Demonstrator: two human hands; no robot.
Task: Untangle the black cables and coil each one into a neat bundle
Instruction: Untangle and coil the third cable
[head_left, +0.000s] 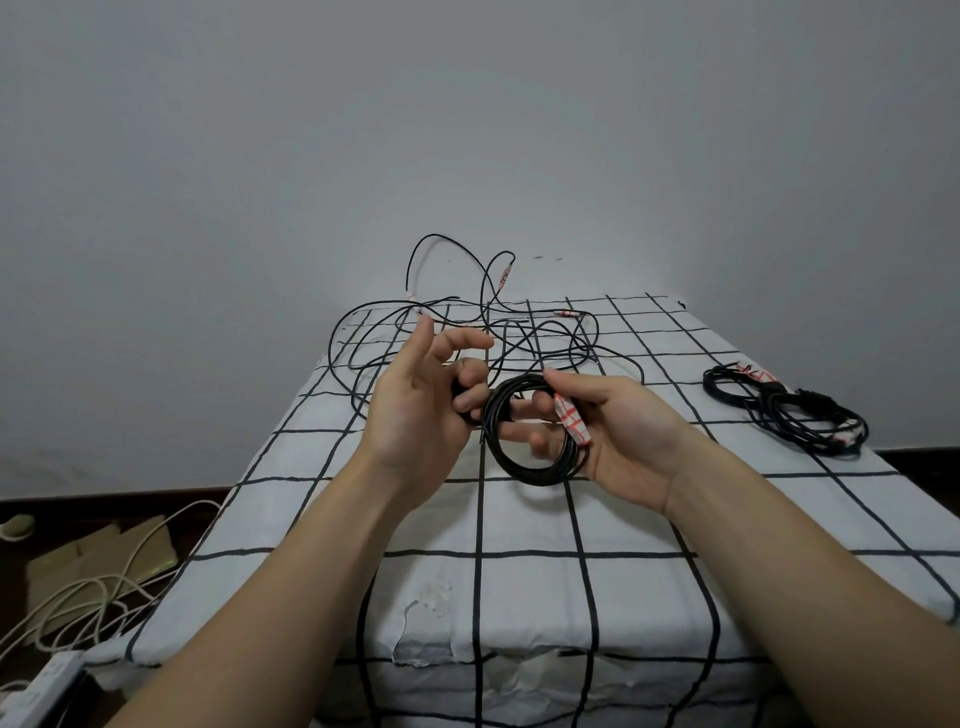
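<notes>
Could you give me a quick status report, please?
Right hand grips coiled black cable; left hand holds its loose strand. Tangled cables lie behind.

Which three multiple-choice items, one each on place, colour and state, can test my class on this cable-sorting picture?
1. Where do the finished bundles lie?
A. on the floor
B. hanging on the wall
C. at the right edge of the cloth

2. What colour is the tag on the held coil?
A. white with red lines
B. blue
C. green

3. How are the far cables?
A. boxed
B. loosely tangled
C. neatly coiled

Answers: C, they rest on the checked cloth, far right; A, red lines cross the white tag; B, their loops sprawl and cross, uncoiled.
</notes>
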